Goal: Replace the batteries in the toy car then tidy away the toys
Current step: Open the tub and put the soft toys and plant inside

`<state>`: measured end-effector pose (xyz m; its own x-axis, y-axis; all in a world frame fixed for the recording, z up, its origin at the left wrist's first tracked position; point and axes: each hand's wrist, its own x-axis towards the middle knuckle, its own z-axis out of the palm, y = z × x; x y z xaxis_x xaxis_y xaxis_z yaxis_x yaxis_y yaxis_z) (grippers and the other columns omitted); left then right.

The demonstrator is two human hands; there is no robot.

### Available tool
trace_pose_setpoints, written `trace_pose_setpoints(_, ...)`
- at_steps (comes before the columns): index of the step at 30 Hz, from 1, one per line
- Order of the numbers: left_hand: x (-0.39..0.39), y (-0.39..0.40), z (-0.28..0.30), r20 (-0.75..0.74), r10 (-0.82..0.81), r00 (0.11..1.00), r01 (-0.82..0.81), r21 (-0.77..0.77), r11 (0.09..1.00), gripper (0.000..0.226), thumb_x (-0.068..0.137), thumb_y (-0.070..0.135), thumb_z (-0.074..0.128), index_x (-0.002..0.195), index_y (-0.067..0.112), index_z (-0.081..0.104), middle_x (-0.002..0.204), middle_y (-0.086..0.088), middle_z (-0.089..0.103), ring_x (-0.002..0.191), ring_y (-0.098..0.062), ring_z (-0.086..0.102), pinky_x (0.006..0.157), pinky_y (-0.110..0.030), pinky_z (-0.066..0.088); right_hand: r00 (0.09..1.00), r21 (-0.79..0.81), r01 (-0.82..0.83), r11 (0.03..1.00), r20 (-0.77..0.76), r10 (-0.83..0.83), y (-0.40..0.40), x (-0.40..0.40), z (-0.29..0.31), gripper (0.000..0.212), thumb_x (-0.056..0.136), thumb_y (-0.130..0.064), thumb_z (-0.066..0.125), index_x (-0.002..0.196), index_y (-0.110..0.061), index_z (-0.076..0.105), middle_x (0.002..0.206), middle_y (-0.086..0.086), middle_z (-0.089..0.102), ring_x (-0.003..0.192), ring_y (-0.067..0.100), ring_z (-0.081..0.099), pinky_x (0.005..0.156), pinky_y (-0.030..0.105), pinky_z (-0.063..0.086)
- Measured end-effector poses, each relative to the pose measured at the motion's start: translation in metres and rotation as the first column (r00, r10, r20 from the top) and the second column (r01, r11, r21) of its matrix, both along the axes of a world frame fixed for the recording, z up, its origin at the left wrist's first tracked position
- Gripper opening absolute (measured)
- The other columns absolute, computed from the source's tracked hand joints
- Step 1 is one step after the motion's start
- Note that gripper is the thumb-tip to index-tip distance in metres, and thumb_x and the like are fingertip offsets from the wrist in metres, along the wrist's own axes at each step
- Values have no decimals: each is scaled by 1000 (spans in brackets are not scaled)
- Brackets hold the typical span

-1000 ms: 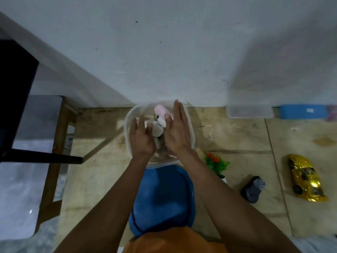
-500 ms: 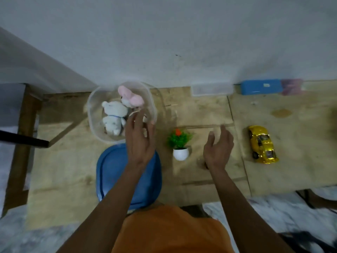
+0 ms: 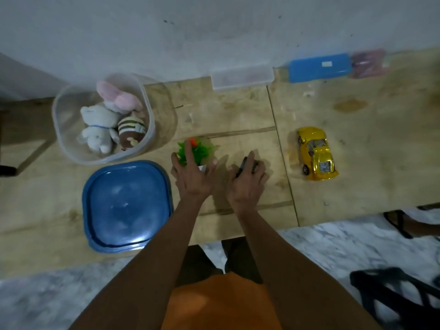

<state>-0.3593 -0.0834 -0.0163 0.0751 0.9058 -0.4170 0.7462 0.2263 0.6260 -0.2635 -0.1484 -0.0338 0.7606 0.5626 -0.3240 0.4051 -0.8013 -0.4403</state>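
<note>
Head view, and I can see both hands have come away from the clear tub (image 3: 71,129), where a second ago they were pressing the soft toys (image 3: 112,125) down. So the plush is stowed, and the blue lid (image 3: 127,206), nearer me than the tub, is not yet on it. My left hand (image 3: 190,179) now hangs spread, fingers (image 3: 189,151) wide and holding nothing, over the little green plant (image 3: 202,151). My right hand (image 3: 247,184) has dropped onto a dark object (image 3: 242,166) on the counter (image 3: 357,163); its fingers curl over it, but whether they've closed on it I cannot tell. It may be the car's remote, though too much is hidden to say. The yellow toy car (image 3: 315,153) sits untouched on its wheels, well off to the right of the right-hand fingers. Its long axis runs toward and away from me, slightly slanted; which end is the nose I can't make out. I reckon the car goes next.
</note>
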Motion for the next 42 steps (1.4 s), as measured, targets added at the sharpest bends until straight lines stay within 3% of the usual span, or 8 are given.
trace_pose_setpoints(8, 3, 2, -12, 22, 5, 1000, -5, 31, 1000, 69, 102, 33, 55, 159, 32, 15, 141, -24, 36, 122, -42, 37, 103, -49, 31, 983, 105, -166, 980, 91, 157, -10, 14, -12, 51, 99, -23, 54, 148, -14, 41, 144, 18, 43, 120, 41, 42, 96, 48, 37)
trace_pose_setpoints(11, -3, -1, 0, 105, 35, 994, -43, 75, 996, 68, 102, 32, 56, 159, 28, 19, 134, -23, 44, 120, -42, 45, 106, -51, 36, 996, 199, -80, 977, -14, 84, -4, 16, -3, 54, 100, -21, 54, 151, -15, 36, 145, 17, 41, 130, 40, 39, 112, 46, 23)
trace_pose_setpoints(14, -18, -3, 27, 203, 79, 976, -119, 194, 974, 64, 102, 34, 54, 158, 25, 23, 134, -19, 46, 121, -33, 46, 103, -47, 41, 996, 309, 12, 951, -91, 17, 16, 5, 22, 56, 99, -17, 54, 152, -18, 36, 147, 16, 39, 132, 39, 35, 108, 42, 27)
trace_pose_setpoints(21, -105, 51, 78, 363, 238, 901, -376, 380, 845, 66, 101, 38, 55, 158, 28, 24, 140, -12, 43, 126, -20, 48, 106, -41, 45, 957, 538, -82, 839, -193, 217, 113, -73, 79, 57, 99, -15, 49, 153, -21, 32, 147, 11, 39, 135, 28, 30, 111, 37, 29)
trace_pose_setpoints(27, -177, 123, 72, 240, 308, 921, -383, 407, 829, 66, 101, 32, 57, 158, 21, 26, 129, -22, 50, 123, -26, 43, 97, -22, 30, 920, 543, -259, 799, -112, 375, 190, -157, 88, 52, 99, -21, 51, 149, -19, 39, 142, 13, 43, 125, 33, 37, 107, 46, 36)
trace_pose_setpoints(35, -193, 177, 35, 81, 172, 982, -187, 258, 948, 63, 105, 35, 47, 159, 19, 20, 140, -29, 37, 127, -41, 40, 108, -43, 30, 952, 370, -266, 890, -44, 303, 239, -194, 49, 45, 102, -29, 45, 146, -18, 42, 144, 12, 40, 126, 36, 39, 107, 47, 31)
trace_pose_setpoints(39, -201, 181, 20, -157, -11, 988, 68, 362, 930, 54, 106, 30, 43, 156, 16, 30, 142, -26, 41, 121, -43, 41, 103, -48, 31, 954, 224, -301, 927, 85, 289, 241, -197, 44, 47, 104, -37, 34, 150, -27, 33, 158, 3, 26, 137, 30, 25, 108, 50, 28)
trace_pose_setpoints(42, -206, 175, 24, -319, 47, 947, 108, 453, 885, 50, 106, 37, 39, 154, 21, 37, 150, -19, 39, 130, -43, 38, 101, -52, 38, 904, 164, -398, 903, 239, 355, 240, -191, 44, 52, 105, -38, 29, 155, -31, 23, 164, 4, 19, 145, 30, 23, 111, 50, 26)
